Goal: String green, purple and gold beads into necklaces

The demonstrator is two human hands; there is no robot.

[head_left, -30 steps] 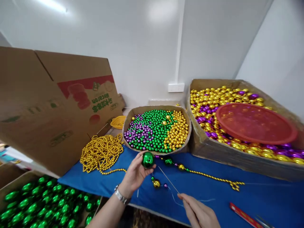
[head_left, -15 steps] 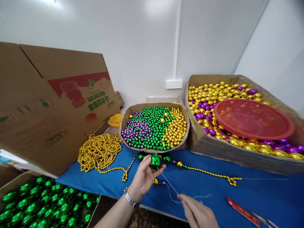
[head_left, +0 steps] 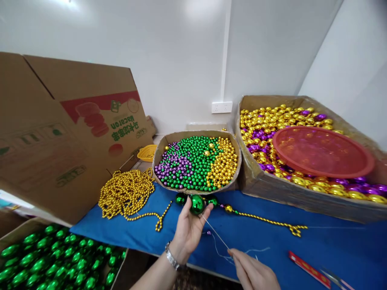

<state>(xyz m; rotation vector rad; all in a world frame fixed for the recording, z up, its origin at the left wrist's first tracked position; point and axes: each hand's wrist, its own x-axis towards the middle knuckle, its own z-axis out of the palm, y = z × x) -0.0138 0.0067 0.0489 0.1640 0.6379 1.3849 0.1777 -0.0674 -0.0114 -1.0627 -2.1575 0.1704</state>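
Note:
A large shiny green bead [head_left: 197,204] sits between the fingertips and thumb of my left hand [head_left: 188,230], palm turned up. My right hand [head_left: 254,269] pinches a long thin needle [head_left: 215,233], whose far tip reaches the underside of this bead; whether it is inside the hole I cannot tell. Loose pale thread [head_left: 222,254] curls on the cloth near my right fingers. A small purple bead [head_left: 209,233] lies beside my left hand. Behind the held bead is a bead strand [head_left: 263,216] with green and gold beads and a gold chain end.
A shallow cardboard box [head_left: 155,171] holds small beads. Gold bead chains [head_left: 127,193] lie left of it, near a yellow basket [head_left: 147,153]. A larger box [head_left: 254,171] bears a red basin [head_left: 323,151]. Scissors [head_left: 335,278] and a red strip [head_left: 308,269] lie right. Green beads [head_left: 42,264] fill a lower box.
My left hand has shifted slightly right and turned around the green bead, and now covers a gold bead seen before. My right hand has moved a little right with the needle.

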